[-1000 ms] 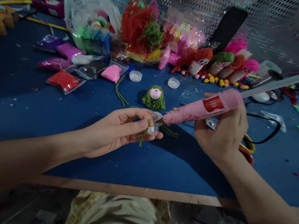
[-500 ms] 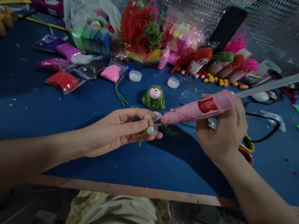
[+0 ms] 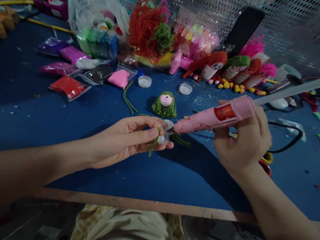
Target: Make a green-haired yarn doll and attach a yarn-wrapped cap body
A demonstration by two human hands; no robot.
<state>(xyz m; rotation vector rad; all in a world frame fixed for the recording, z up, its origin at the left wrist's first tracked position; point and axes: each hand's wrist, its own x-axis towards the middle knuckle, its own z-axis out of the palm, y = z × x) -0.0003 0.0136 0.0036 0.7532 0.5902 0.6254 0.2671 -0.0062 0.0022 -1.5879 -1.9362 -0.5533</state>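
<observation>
My left hand (image 3: 129,137) pinches a small clear plastic cup (image 3: 163,138) together with a strand of green yarn (image 3: 153,146) that hangs below the thumb. In my right hand (image 3: 242,140) is a pink glue gun (image 3: 207,118), its fingers wrapped round the handle. The gun's nozzle points left and meets the rim area of the cup; whether it touches is too small to tell. A long whitish glue stick (image 3: 305,89) juts from the gun's rear. Just beyond my left fingers lies a doll head with green yarn hair (image 3: 166,102). More green yarn (image 3: 181,140) trails behind the cup.
Two clear lids (image 3: 144,81) sit past the doll head. Bagged coloured clay (image 3: 69,86) lies at left, tangled red yarn (image 3: 145,29) at the back. Finished yarn-haired dolls (image 3: 212,68) stand back right. Scissors (image 3: 266,161) and a black cord (image 3: 291,141) lie by my right hand.
My right hand and the glue gun have shifted slightly to the right, the nozzle still by the cup. The left hand has hardly moved.
</observation>
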